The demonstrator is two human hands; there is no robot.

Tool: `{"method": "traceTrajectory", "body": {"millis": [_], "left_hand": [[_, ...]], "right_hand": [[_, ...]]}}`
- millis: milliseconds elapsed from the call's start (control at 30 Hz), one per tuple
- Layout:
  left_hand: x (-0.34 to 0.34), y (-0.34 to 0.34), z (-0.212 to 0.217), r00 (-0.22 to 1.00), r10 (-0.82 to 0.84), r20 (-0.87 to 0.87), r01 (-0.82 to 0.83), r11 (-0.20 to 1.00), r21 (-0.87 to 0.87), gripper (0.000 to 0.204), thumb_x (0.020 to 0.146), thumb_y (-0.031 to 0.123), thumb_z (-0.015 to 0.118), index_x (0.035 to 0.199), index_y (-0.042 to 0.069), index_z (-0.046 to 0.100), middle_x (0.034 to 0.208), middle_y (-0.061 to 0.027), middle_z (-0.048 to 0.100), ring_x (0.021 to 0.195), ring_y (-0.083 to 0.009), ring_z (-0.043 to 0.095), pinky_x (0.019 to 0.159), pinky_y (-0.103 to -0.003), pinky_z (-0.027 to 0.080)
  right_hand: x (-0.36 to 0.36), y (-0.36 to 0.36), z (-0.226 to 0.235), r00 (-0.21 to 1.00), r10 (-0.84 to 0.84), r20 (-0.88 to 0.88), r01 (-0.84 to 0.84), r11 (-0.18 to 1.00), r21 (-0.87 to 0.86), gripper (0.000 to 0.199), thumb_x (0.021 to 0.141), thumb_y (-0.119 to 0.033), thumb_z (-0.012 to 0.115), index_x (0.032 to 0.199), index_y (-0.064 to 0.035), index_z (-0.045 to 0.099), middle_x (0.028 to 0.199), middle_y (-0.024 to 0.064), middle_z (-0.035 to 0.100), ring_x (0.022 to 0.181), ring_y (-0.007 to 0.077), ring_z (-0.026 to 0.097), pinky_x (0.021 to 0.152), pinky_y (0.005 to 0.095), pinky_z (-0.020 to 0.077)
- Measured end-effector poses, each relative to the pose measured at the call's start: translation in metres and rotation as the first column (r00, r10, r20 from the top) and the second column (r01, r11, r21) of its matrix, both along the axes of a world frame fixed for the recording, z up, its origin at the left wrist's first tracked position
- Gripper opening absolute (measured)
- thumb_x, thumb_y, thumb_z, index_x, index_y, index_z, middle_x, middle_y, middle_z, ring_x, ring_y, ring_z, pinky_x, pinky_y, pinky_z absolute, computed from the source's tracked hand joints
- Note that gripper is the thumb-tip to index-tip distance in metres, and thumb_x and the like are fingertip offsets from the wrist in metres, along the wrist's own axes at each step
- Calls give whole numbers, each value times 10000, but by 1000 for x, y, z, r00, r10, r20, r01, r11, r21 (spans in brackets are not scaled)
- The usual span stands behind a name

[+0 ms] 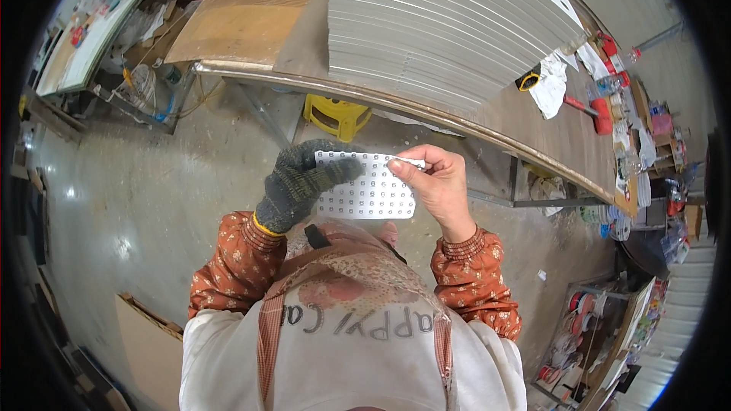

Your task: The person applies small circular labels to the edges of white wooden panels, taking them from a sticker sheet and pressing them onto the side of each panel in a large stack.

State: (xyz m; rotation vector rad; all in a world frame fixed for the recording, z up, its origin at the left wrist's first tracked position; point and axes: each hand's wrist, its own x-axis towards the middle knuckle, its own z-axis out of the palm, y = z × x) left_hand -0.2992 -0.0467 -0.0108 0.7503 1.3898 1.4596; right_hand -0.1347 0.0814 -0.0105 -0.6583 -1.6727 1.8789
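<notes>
Presently, white sheet: the thin rectangular white sheet with rows of small round dark marks (367, 202) is in the middle of the frame, in front of the chest, held up between the two hands.
Sheet's long axis: it goes from left to right across the frame, with its marked face toward the camera.
Gloved left hand: the left hand in a dark knitted glove with yellow edging (293, 186) is at the sheet's left end; its thumb lies over the marked face, and the fingers behind seem clamped on the sheet.
Bare right hand: the bare right hand (443, 183) has thumb and forefinger together on the sheet's upper right corner, so the sheet extends leftward and downward from these fingertips.
Nearer hand: both touch the sheet, but the glove covers more of it.
Bottles: transparent plastic bottles (609, 85) are at the upper right of the frame; I cannot tell if they have something inside.
Rack: the open metal-framed rack (608, 291) at the lower right contains red and pale rolls (582, 313).
Bucket: the whitish bucket-like container (142, 90) stands at the upper left; its contents are not clear.
</notes>
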Motion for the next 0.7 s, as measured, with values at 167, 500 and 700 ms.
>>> {"method": "traceTrajectory", "body": {"millis": [167,500,700], "left_hand": [[2,-5,0,990,8,-140,-10,1000,-19,186,792,164,687,931,41,669,782,-33,663,680,-83,587,618,-234,468],[2,-9,7,975,74,-208,-76,997,-3,186,794,190,684,920,53,680,782,-49,673,678,-87,601,594,-248,475],[0,-3,7,951,106,-292,-116,993,-17,170,790,152,664,915,37,680,772,-58,669,652,-103,610,581,-237,478]], "right_hand": [[4,-5,4,997,12,74,-13,1000,2,83,811,-9,638,889,18,646,795,50,667,689,59,603,605,190,490],[9,-4,2,999,-4,-43,-1,992,-125,140,831,-79,647,934,9,612,791,40,659,671,52,582,615,191,464],[2,0,-1,999,-30,-14,28,988,-154,118,841,-104,642,886,3,618,755,29,658,647,44,571,597,187,451]]}}
